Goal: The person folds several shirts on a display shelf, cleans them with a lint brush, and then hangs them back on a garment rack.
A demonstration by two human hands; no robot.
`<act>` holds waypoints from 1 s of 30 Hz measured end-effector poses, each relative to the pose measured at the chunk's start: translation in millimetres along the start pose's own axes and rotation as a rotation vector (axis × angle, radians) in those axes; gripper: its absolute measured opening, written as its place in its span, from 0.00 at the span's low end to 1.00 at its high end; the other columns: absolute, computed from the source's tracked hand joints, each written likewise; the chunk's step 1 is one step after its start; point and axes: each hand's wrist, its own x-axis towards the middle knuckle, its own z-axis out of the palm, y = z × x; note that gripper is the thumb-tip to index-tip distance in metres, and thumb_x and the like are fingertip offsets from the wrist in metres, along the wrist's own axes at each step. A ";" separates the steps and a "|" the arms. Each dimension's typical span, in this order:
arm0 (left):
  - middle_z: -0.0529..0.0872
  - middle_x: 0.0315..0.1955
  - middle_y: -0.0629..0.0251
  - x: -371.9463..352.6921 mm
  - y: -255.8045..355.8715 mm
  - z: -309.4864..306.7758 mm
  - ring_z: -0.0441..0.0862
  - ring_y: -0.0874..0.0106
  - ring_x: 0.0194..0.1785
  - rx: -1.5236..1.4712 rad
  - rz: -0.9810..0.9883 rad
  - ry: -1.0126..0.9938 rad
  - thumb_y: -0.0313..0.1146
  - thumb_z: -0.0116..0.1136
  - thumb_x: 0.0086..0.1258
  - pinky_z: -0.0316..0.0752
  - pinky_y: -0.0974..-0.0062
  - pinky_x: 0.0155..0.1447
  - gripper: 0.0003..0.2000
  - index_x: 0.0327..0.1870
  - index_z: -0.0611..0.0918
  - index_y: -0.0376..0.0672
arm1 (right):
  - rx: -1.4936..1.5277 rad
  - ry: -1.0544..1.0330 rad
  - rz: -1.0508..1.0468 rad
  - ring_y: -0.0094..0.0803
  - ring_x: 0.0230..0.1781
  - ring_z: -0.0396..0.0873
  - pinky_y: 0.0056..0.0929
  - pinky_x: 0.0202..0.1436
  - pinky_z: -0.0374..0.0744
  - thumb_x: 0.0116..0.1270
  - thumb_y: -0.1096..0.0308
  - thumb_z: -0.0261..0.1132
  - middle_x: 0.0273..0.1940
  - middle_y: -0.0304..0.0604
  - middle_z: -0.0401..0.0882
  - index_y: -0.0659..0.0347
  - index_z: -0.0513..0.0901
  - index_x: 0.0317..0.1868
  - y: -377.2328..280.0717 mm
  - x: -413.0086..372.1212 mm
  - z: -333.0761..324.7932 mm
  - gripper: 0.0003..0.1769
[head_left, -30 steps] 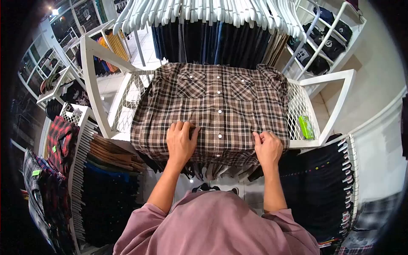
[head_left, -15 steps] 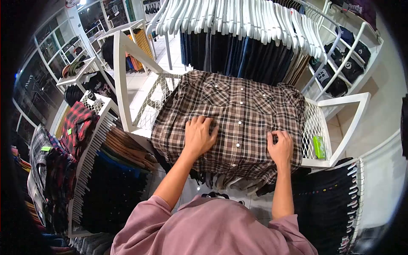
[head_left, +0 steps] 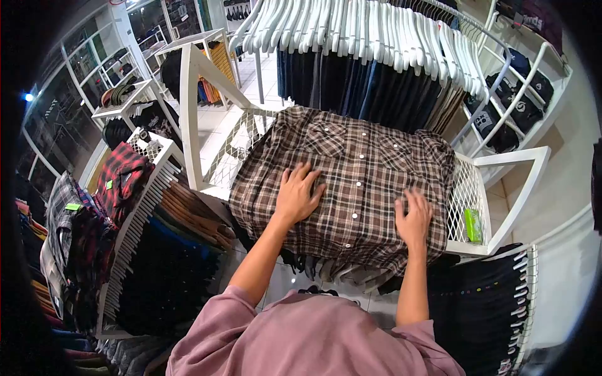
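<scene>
A brown, black and white plaid button-up shirt (head_left: 342, 182) lies face up across a white mesh rack top (head_left: 235, 147), its two chest pockets toward the far side. My left hand (head_left: 298, 195) rests on the shirt left of the button line, fingers spread. On the other side of the buttons, my right hand (head_left: 414, 219) lies on the cloth with its fingers stretched out. Neither hand grips anything. The shirt's near edge droops over the front of the rack, and its collar is not visible.
White hangers with dark trousers (head_left: 357, 81) hang on a rail beyond. A green packet (head_left: 473, 226) sits on the mesh at right. Folded plaid shirts (head_left: 122, 182) lie on a rack at left. Black garments (head_left: 476, 304) hang at right. White frame bars (head_left: 191, 119) rise beside the shirt.
My right hand has opened from curled fingers to stretched ones on the shirt. My left fingers have spread slightly. The whole view has shifted a little.
</scene>
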 end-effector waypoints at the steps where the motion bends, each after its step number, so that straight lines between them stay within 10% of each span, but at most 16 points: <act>1: 0.76 0.71 0.53 -10.6 -1.7 -6.4 0.67 0.55 0.78 -0.009 0.086 0.032 0.50 0.55 0.80 0.56 0.48 0.81 0.24 0.68 0.80 0.43 | 0.086 0.025 -0.088 0.51 0.73 0.70 0.55 0.81 0.57 0.77 0.50 0.61 0.69 0.49 0.78 0.59 0.84 0.62 -0.5 -10.5 -6.3 0.25; 6: 0.80 0.69 0.62 -89.0 -10.5 -31.4 0.70 0.60 0.77 -0.053 0.139 0.130 0.46 0.61 0.77 0.58 0.53 0.81 0.22 0.67 0.82 0.48 | 0.109 0.122 -0.262 0.47 0.71 0.73 0.51 0.75 0.64 0.69 0.48 0.73 0.66 0.46 0.81 0.57 0.85 0.64 4.1 -82.2 -27.1 0.30; 11: 0.86 0.62 0.68 -101.0 -19.8 -21.8 0.77 0.64 0.72 -0.102 0.143 0.261 0.32 0.67 0.71 0.63 0.56 0.77 0.15 0.58 0.88 0.49 | 0.168 0.158 -0.303 0.43 0.69 0.75 0.47 0.71 0.69 0.64 0.68 0.75 0.62 0.37 0.85 0.51 0.90 0.58 16.3 -92.6 -30.1 0.21; 17: 0.87 0.40 0.58 -87.4 5.1 -60.3 0.83 0.56 0.51 -0.214 0.158 0.261 0.26 0.64 0.69 0.72 0.58 0.58 0.03 0.40 0.85 0.38 | 0.252 0.144 -0.260 0.44 0.51 0.84 0.42 0.56 0.77 0.67 0.70 0.71 0.43 0.43 0.89 0.61 0.89 0.43 2.6 -81.5 -62.1 0.06; 24: 0.84 0.31 0.55 -135.0 16.4 -100.9 0.81 0.54 0.38 -0.284 0.005 -0.222 0.30 0.68 0.67 0.75 0.58 0.47 0.07 0.36 0.86 0.36 | 0.382 -0.436 -0.013 0.44 0.39 0.84 0.41 0.50 0.79 0.72 0.64 0.68 0.35 0.47 0.86 0.63 0.87 0.38 -8.0 -119.4 -101.2 0.10; 30: 0.84 0.33 0.59 -84.6 42.1 -78.2 0.80 0.57 0.40 -0.260 0.083 0.105 0.33 0.72 0.66 0.75 0.60 0.46 0.08 0.39 0.87 0.39 | 0.336 0.042 -0.173 0.42 0.36 0.79 0.39 0.43 0.77 0.68 0.68 0.71 0.32 0.44 0.81 0.64 0.84 0.36 -33.0 -70.2 -70.6 0.08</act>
